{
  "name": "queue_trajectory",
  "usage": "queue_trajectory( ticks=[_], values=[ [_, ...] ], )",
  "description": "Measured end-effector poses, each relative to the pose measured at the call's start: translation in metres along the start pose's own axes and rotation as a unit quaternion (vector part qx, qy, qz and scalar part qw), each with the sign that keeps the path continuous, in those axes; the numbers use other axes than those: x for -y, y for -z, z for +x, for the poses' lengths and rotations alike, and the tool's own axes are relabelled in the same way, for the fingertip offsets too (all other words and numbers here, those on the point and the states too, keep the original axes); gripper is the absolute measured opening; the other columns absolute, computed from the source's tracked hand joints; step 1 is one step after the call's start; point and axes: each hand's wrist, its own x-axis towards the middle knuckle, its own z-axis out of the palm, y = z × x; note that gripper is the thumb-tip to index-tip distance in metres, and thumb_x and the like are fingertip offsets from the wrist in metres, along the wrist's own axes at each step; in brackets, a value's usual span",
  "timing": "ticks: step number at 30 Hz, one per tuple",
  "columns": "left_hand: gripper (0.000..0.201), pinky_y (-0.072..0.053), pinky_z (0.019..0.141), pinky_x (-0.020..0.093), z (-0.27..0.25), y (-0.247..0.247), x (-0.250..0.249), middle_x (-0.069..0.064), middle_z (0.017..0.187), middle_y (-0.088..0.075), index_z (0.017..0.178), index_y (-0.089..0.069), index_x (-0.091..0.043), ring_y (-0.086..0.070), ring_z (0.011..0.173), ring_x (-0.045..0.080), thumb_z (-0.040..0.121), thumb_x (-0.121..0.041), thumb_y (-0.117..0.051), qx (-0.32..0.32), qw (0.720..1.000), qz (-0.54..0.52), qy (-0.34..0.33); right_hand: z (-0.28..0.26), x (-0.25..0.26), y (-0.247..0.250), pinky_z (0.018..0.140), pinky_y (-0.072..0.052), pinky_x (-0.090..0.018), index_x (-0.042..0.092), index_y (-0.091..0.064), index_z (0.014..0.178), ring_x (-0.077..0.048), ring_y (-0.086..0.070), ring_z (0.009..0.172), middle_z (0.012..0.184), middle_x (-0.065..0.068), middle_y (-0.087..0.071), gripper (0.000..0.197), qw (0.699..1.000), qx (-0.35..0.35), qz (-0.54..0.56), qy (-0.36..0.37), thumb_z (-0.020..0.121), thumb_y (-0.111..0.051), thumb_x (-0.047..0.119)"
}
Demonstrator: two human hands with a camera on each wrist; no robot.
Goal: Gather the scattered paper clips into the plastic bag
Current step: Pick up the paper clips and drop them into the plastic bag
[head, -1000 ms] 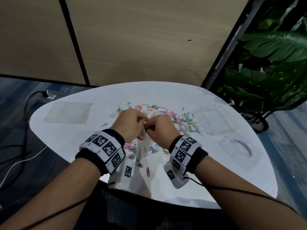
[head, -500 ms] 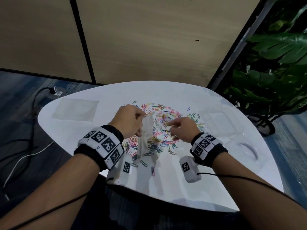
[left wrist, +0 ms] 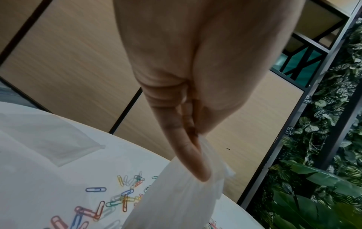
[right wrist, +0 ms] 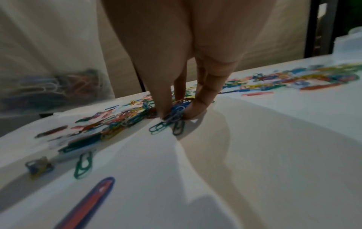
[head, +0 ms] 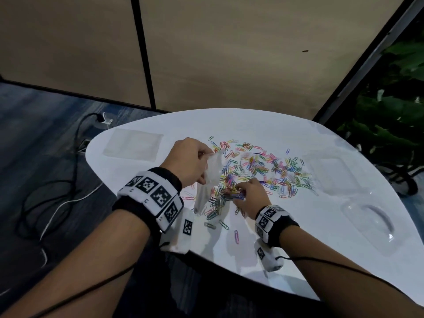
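Observation:
Coloured paper clips point(head: 263, 167) lie scattered across the middle of the white table point(head: 298, 260). My left hand point(head: 191, 162) pinches the top edge of a clear plastic bag point(head: 210, 180) and holds it upright above the table; thumb and forefinger close on its rim point(left wrist: 207, 172) in the left wrist view. Some clips show through the bag's wall point(right wrist: 58, 86). Just right of the bag, my right hand point(head: 247, 193) is down on the pile, its fingertips point(right wrist: 166, 111) pinching a small bunch of clips point(right wrist: 175, 115) against the tabletop.
A flat clear bag point(head: 133, 145) lies at the table's far left. Two clear plastic trays point(head: 335, 173) point(head: 367, 221) sit at the right. A few stray clips point(head: 236, 236) lie near the front edge. Cables run over the floor at left; a plant stands at right.
Both hands were together at the bag's mouth. My right hand has let go, swung right and come down onto the pile of clips. The left hand has stayed on the bag.

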Motion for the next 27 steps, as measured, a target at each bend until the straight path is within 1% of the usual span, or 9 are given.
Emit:
queue_trajectory(
  ticks=[2, 6, 11, 13, 15, 18, 20, 23, 27],
  values=[
    [0.027, -0.056, 0.049, 0.019, 0.000, 0.001, 0.001, 0.007, 0.069, -0.066, 0.120, -0.068, -0.008, -0.072, 0.053, 0.019, 0.102, -0.008, -0.049, 0.002, 1.000, -0.002, 0.001, 0.004, 0.004, 0.001, 0.080, -0.047, -0.030, 0.008, -0.071, 0.105, -0.028, -0.059, 0.094, 0.108, -0.013, -0.057, 0.022, 0.999, -0.009, -0.034, 0.013, 0.086, -0.063, 0.014],
    [0.027, -0.055, 0.048, 0.018, 0.002, 0.002, 0.002, 0.007, 0.071, -0.068, 0.119, -0.070, -0.008, -0.070, 0.047, 0.014, 0.101, -0.009, -0.050, 0.007, 1.000, -0.002, 0.003, 0.009, 0.004, 0.010, 0.076, -0.051, -0.027, 0.009, -0.077, 0.097, -0.024, -0.065, 0.087, 0.095, -0.011, -0.071, 0.018, 0.998, 0.005, -0.058, 0.004, 0.091, -0.061, 0.014],
    [0.026, -0.059, 0.052, 0.024, 0.003, -0.002, -0.001, 0.008, 0.068, -0.068, 0.119, -0.069, -0.008, -0.073, 0.053, 0.022, 0.101, -0.010, -0.050, 0.016, 1.000, -0.004, 0.008, 0.015, -0.025, 0.035, 0.079, -0.056, -0.026, 0.016, -0.080, 0.088, -0.014, -0.070, 0.076, 0.084, -0.002, -0.077, 0.012, 0.982, 0.023, 0.149, -0.111, 0.082, -0.077, 0.026],
    [0.025, -0.059, 0.052, 0.025, 0.002, -0.004, -0.003, 0.006, 0.068, -0.067, 0.117, -0.069, -0.009, -0.074, 0.055, 0.022, 0.101, -0.011, -0.050, 0.018, 1.000, 0.002, 0.010, 0.015, -0.028, 0.051, 0.087, -0.057, -0.032, 0.010, -0.079, 0.088, -0.019, -0.073, 0.082, 0.091, -0.010, -0.077, 0.012, 0.924, 0.038, 0.345, -0.158, 0.078, -0.080, 0.017],
    [0.024, -0.062, 0.056, 0.030, 0.003, -0.006, -0.004, 0.009, 0.070, -0.069, 0.116, -0.070, -0.010, -0.074, 0.055, 0.021, 0.102, -0.012, -0.050, 0.023, 1.000, 0.006, 0.010, 0.010, -0.018, 0.073, 0.085, -0.058, -0.028, -0.002, -0.074, 0.096, -0.022, -0.073, 0.087, 0.103, -0.020, -0.073, 0.018, 0.842, 0.037, 0.517, -0.148, 0.079, -0.076, 0.005],
    [0.024, -0.061, 0.054, 0.027, 0.004, -0.011, -0.006, 0.007, 0.068, -0.067, 0.112, -0.071, -0.008, -0.074, 0.057, 0.023, 0.102, -0.012, -0.049, 0.032, 0.999, 0.006, 0.011, -0.007, 0.013, 0.109, 0.081, -0.057, -0.020, -0.010, -0.066, 0.109, -0.020, -0.072, 0.095, 0.110, -0.019, -0.071, 0.026, 0.763, 0.077, 0.637, -0.078, 0.087, -0.067, 0.003],
    [0.025, -0.062, 0.057, 0.029, 0.004, -0.015, -0.009, 0.004, 0.068, -0.065, 0.111, -0.071, -0.006, -0.074, 0.058, 0.025, 0.102, -0.010, -0.048, 0.036, 0.999, 0.005, 0.006, -0.019, 0.032, 0.118, 0.081, -0.056, -0.019, -0.010, -0.065, 0.111, -0.017, -0.071, 0.096, 0.107, -0.015, -0.072, 0.025, 0.743, 0.121, 0.657, -0.039, 0.089, -0.064, 0.003],
    [0.024, -0.064, 0.060, 0.035, 0.003, -0.022, -0.014, 0.012, 0.078, -0.070, 0.105, -0.071, -0.008, -0.074, 0.057, 0.026, 0.101, -0.006, -0.047, 0.044, 0.999, 0.019, -0.006, -0.033, 0.052, 0.104, 0.083, -0.056, -0.022, -0.011, -0.067, 0.107, -0.017, -0.071, 0.088, 0.098, -0.016, -0.072, 0.023, 0.792, 0.146, 0.592, 0.005, 0.087, -0.066, 0.000],
    [0.026, -0.064, 0.063, 0.039, 0.005, -0.032, -0.014, 0.023, 0.089, -0.073, 0.110, -0.069, -0.004, -0.074, 0.060, 0.031, 0.099, -0.001, -0.045, 0.052, 0.998, 0.038, -0.001, -0.036, 0.058, 0.087, 0.081, -0.059, -0.031, 0.007, -0.077, 0.085, -0.018, -0.070, 0.076, 0.082, -0.013, -0.075, 0.013, 0.910, 0.038, 0.408, 0.062, 0.078, -0.073, -0.003]
  ],
)
